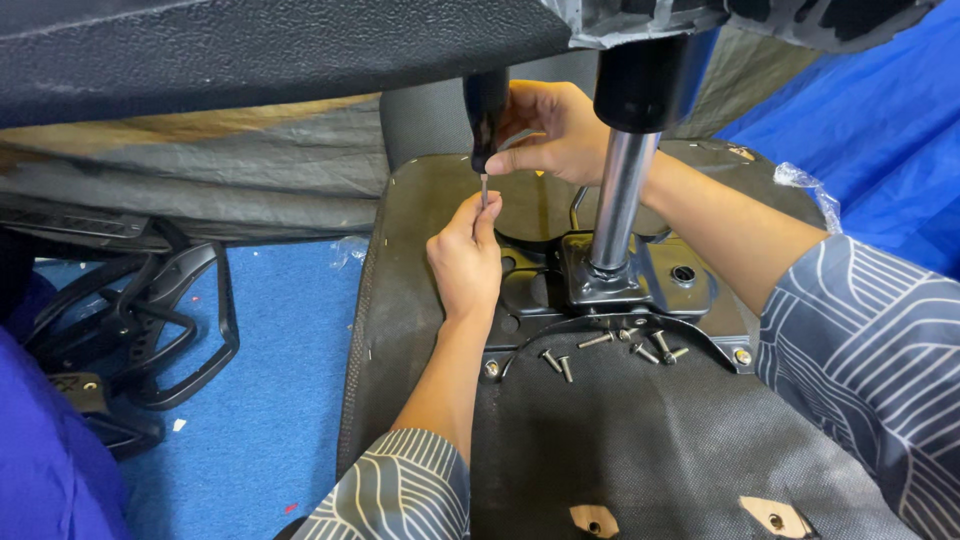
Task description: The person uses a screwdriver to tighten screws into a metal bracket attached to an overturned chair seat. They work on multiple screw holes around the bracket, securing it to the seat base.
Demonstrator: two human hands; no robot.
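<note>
An upturned office chair seat (650,450) lies in front of me with its black underside up. A black metal mechanism plate (660,285) sits on it, and a chrome gas cylinder (620,200) rises from the plate. My right hand (550,130) grips a black-handled screwdriver (485,110) held upright, tip down. My left hand (465,255) pinches the screwdriver's thin tip, or a small part at it, between thumb and fingers just above the seat. Several loose screws (610,345) lie on the seat near the plate's front edge.
A black chair armrest frame (160,320) lies on the blue floor (270,400) at the left. Dark upholstery (250,50) overhangs the top of the view. A blue tarp (880,140) and a clear plastic bag (805,180) are at the right.
</note>
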